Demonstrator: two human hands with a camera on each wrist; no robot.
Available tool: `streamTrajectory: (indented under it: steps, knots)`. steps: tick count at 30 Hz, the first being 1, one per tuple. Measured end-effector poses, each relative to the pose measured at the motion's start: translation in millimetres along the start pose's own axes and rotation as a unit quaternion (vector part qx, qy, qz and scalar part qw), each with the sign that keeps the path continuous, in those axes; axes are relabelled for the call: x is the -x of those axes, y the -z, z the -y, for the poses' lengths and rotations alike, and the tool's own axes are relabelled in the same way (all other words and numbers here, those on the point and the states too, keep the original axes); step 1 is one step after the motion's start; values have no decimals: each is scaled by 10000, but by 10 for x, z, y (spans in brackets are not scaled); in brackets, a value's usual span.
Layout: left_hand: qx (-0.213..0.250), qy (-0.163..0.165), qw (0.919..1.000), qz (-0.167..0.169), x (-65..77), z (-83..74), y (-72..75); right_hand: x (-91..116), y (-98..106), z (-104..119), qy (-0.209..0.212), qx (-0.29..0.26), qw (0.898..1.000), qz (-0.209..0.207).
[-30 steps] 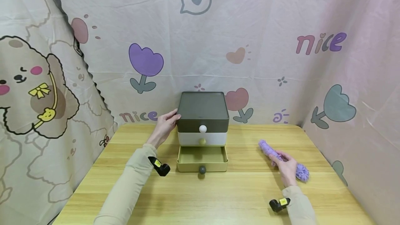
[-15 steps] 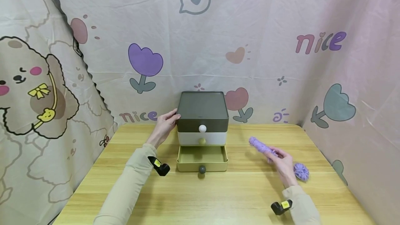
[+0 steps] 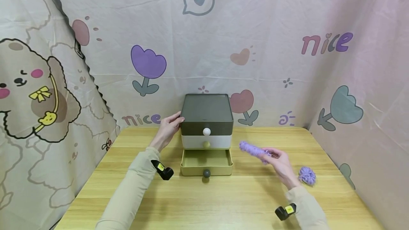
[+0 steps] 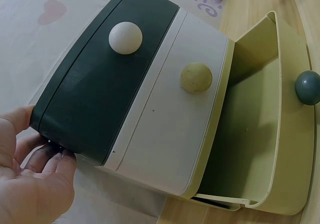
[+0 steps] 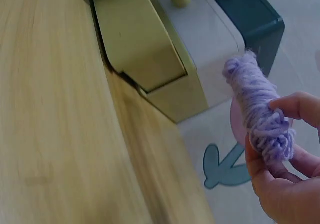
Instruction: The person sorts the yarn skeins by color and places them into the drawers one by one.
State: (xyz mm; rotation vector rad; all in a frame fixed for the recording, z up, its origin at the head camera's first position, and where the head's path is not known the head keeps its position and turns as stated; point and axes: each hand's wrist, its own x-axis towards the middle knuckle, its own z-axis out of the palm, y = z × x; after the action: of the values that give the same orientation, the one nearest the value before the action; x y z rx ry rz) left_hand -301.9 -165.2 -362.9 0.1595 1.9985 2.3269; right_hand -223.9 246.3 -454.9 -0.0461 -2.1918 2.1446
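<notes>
A small three-tier drawer box (image 3: 207, 108) stands at the table's back, dark green over white over olive. Its bottom drawer (image 3: 220, 170) is pulled out, and the left wrist view shows a bare drawer floor. My left hand (image 3: 167, 129) holds the box's upper left corner, the thumb at the top edge and curled fingers against the side. A lilac skein of yarn (image 3: 250, 148) hangs above the table right of the box. My right hand (image 3: 282, 168) pinches its near end between thumb and fingers; its far end points toward the box.
A round lilac ball of yarn (image 3: 307, 175) lies on the wooden table (image 3: 204, 205) at the right, beside my right wrist. A printed cloth (image 3: 198, 45) hangs behind the table and along both sides. Round knobs stick out from the drawer fronts.
My right hand has lifted the skein of yarn and carried it left toward the drawer box, leaving the yarn ball behind. My left hand has stayed on the box.
</notes>
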Motion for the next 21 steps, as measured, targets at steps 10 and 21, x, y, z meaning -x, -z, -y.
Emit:
streamTrajectory:
  steps: [10,21]
  knots:
    - [27,4,10000,4,-7,7,3,18,-273,111,226,430,9959,760]
    - [17,-50,10000,18,-21,25,5,-52,-614,109,534,924,9838,1438]
